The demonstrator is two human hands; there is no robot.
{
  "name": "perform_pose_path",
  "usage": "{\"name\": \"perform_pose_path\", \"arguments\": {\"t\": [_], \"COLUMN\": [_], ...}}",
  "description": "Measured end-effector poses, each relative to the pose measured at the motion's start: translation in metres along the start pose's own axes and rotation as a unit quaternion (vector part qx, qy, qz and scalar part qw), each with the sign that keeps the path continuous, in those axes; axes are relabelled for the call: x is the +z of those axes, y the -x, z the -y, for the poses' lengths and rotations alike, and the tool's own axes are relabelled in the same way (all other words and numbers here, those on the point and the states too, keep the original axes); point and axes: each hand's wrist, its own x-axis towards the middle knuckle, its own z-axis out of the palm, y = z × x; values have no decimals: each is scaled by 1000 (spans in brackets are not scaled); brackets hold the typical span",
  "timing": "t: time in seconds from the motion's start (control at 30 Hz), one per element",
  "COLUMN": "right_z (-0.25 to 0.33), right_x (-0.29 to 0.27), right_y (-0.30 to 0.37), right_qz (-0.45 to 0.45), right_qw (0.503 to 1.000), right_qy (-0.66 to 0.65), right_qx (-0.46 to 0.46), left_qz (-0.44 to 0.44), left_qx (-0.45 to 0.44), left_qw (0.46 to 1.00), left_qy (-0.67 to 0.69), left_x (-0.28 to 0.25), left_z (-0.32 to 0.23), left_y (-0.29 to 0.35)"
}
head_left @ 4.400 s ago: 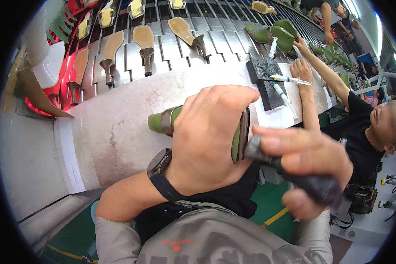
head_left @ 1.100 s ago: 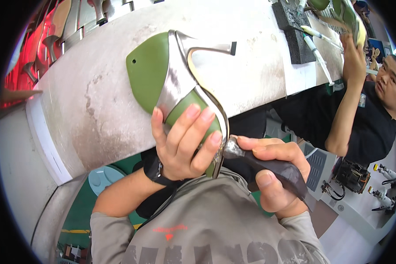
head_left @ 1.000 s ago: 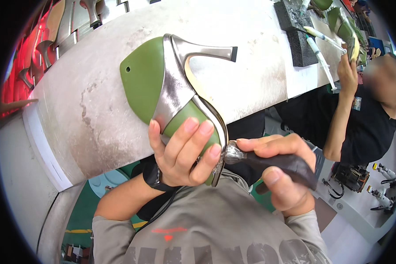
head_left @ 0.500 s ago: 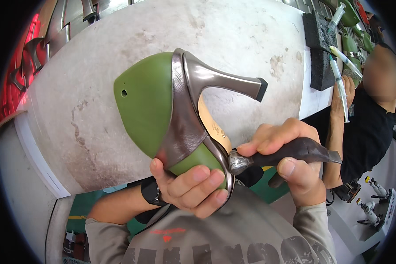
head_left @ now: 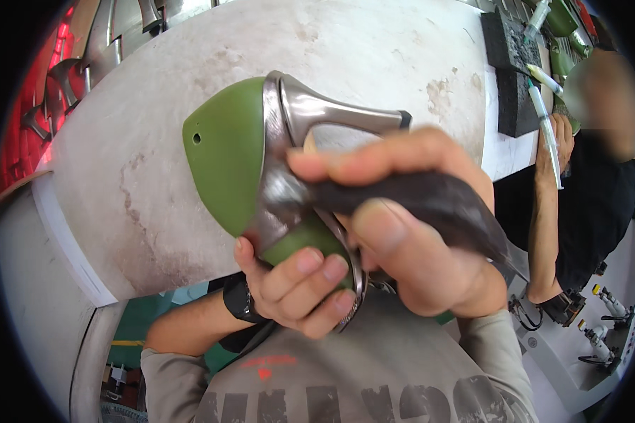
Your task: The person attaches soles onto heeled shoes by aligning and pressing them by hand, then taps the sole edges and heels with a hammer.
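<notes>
The hammer (head_left: 437,201) and right hand (head_left: 437,271) have shifted, in the head view, from the sole's edge to over the metallic side of the high-heeled shoe (head_left: 279,137). The right fingers clasp the dark handle; whether the blurred hammer head touches cannot be told. The left hand (head_left: 289,289) has its fingers curled around the shoe's toe end; beyond them, the green shoe last (head_left: 222,158) extends over the counter (head_left: 159,225).
</notes>
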Motion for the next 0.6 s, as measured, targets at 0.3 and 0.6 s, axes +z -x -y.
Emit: {"name": "perform_pose_path", "arguments": {"t": [0.3,0.6], "right_z": [17,25], "right_x": [-25,-27], "right_y": [49,27], "right_qz": [-103,-91], "right_qw": [994,993], "right_qy": [-28,21], "right_qx": [-26,76], "left_qz": [51,48], "left_qx": [-25,-30], "left_qw": [998,998], "left_qy": [25,32], "left_x": [-13,-6], "left_z": [-1,-3], "left_y": [-3,-2]}}
